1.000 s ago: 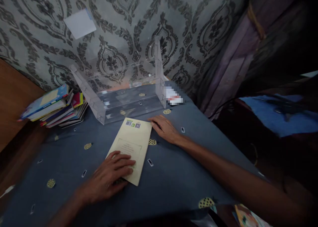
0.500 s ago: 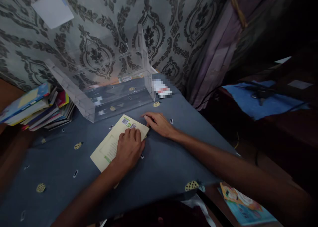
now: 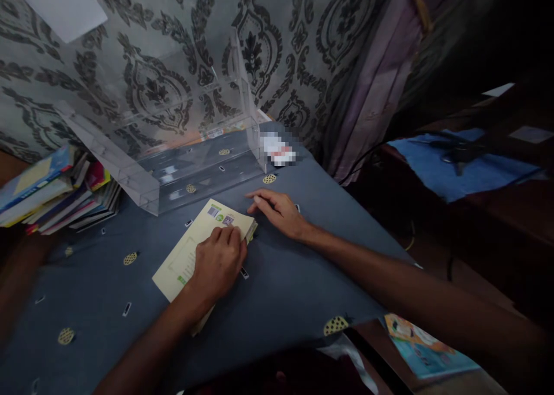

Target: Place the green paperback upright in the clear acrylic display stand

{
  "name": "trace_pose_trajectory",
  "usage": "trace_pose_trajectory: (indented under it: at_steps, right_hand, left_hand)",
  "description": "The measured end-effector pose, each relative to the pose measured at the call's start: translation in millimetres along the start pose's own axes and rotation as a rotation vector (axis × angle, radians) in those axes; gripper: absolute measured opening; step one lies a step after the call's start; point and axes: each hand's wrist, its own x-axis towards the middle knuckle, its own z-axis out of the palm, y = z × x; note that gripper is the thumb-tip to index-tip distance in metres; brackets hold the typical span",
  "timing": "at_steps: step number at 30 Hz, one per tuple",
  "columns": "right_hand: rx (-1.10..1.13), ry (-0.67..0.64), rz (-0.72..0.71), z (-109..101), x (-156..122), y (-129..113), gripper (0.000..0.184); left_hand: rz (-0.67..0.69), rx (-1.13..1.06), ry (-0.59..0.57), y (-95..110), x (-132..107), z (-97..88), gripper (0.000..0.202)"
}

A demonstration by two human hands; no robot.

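My left hand (image 3: 219,262) lies over a pale yellow book (image 3: 182,259), its fingers curled round the right-hand edge. The back cover faces up, with a barcode, a QR code and a block of print, partly hidden by the hand. Page edges show along the right side; whether it is one book or a small stack, I cannot tell. Just right of the book's upper corner, my right hand (image 3: 280,213) rests on the cloth, empty, its index finger stretched out and thumb apart. Behind both hands stands a clear plastic rack (image 3: 149,196).
A pile of books (image 3: 64,193) leans at the left, near another person's blurred arm (image 3: 26,274). A blue patterned cloth (image 3: 303,303) covers the table. More books (image 3: 433,349) lie low at the right. A blue cloth (image 3: 459,164) with a dark object sits farther off.
My left fingers have curled farther round the book's right edge, and more of its page edges show. My right hand is now slightly apart from the book. The whole view has shifted a little.
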Motion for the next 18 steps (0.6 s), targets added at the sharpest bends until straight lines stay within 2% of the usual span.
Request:
trace_pose_trajectory:
  at_steps: [5,18]
  right_hand:
    - [-0.018,0.002,-0.035,-1.4,-0.4,-2.8,0.031]
    - [-0.008,0.014,-0.084,-2.9,-5.4,-12.0,0.032]
  left_hand:
    - [-0.024,-0.031,-0.04,-2.0,2.9,-6.3,0.016]
    - [-0.015,-0.026,-0.007,-1.7,2.3,-5.1,0.018]
